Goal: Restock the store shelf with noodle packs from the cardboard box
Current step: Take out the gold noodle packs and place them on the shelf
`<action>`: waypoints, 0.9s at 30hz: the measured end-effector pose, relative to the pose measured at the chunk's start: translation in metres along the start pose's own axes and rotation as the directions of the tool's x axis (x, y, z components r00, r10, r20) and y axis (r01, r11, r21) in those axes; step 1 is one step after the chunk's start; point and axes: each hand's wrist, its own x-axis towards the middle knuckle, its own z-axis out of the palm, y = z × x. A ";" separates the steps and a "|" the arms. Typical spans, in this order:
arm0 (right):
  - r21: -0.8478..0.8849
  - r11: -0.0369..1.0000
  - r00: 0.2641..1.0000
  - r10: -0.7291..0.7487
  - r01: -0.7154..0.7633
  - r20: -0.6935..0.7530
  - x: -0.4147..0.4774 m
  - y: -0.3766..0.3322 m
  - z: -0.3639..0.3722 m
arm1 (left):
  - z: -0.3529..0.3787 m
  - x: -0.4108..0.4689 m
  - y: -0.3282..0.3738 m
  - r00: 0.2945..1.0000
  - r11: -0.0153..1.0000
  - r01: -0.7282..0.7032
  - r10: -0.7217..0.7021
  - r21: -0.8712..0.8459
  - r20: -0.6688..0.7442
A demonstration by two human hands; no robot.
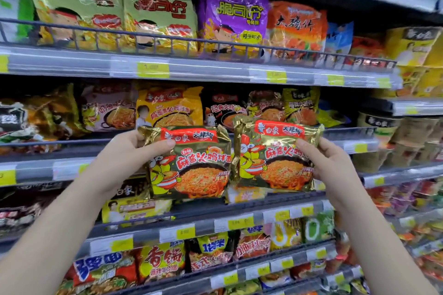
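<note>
1. Currently left hand [127,151] grips a gold noodle pack [191,163] by its upper left corner, thumb across the front.
2. Right hand [328,163] grips a second gold pack [275,153] by its right edge, thumb on the front.
3. Both packs upright, faces toward the camera, side by side; inner edges look like they touch or slightly overlap, can't tell which.
4. Packs are held up in front of the middle shelf [354,143], which is stocked with other noodle packs.
5. Upper shelf [215,69] behind a wire rail: yellow packs [115,12], one purple pack [236,17]; yellow price tags [153,70] along shelf edges.
</note>
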 end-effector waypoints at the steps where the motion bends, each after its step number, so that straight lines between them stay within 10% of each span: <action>1: 0.006 1.000 1.000 -0.017 0.017 0.024 0.015 0.003 -0.008 | 0.011 0.006 0.002 0.999 1.000 0.003 -0.003 0.003 -0.039; 27: 0.105 0.994 0.979 0.021 -0.043 0.205 0.205 0.007 -0.070 | 0.149 0.051 0.073 0.972 0.993 0.095 -0.077 0.071 -0.224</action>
